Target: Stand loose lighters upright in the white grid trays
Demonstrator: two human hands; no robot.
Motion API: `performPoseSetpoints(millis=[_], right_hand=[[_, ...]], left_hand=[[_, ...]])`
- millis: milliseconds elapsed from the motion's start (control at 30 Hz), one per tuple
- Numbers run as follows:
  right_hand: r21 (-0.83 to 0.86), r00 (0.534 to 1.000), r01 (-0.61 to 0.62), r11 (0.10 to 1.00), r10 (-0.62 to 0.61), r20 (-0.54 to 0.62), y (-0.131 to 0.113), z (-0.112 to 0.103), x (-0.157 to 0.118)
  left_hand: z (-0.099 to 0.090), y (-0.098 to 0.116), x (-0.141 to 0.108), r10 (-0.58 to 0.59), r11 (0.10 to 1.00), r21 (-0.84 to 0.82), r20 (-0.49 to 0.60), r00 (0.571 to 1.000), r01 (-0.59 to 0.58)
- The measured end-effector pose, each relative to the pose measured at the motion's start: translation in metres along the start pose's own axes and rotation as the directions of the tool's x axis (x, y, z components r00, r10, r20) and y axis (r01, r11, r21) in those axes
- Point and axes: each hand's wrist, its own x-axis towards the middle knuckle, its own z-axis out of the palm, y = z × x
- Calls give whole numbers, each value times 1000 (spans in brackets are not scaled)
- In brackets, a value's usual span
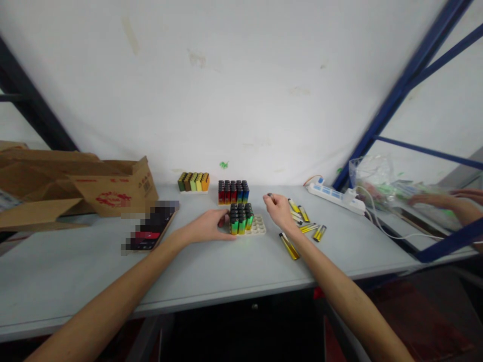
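"Left hand (207,226) first. What is it doing?"

"It holds the left end of the white tray (258,225), thumb on the near side and the other fingers at the far side. The tray is flat on the table (211,271)."

"What is in the tray?"

"Green lighters (241,221), standing up with black tops. They fill the left part. The holes on the right show bare."

"And the right hand (278,208)?"

"Its fingers are closed on a small thing with a dark top (269,194). It may be a lighter, but the hand hides most of it. It is just right of the tray, in the air."

"What else is near?"

"Loose yellow lighters (320,233) lie on the right. Red and blue lighters (233,192) stand in a block on the far side of the tray. One more block (193,182) is far left."

"How would you set a lighter in a hole well?"

"I'd hold the tray still and pinch near the black top. I'd line the bottom up with one hole and push straight down, soft and slow. A tilt could bump the green ones."
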Motion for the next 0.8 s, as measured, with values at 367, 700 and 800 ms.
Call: performPoseSetpoints(millis=[367, 700, 800], right_hand=[[169, 975, 6, 986, -43, 216, -5, -6, -9], [240, 895, 130, 962, -218, 389, -17, -31, -9], [292, 824, 58, 955, -211, 526, -19, -32, -15]], left_hand=[[-1, 1, 0, 6, 1000, 5, 8, 1000, -6], [0, 1, 0, 1, 1000, -1, -9, 1000, -1], [0, 2, 0, 1, 1000, -5, -11, 1000, -1]])
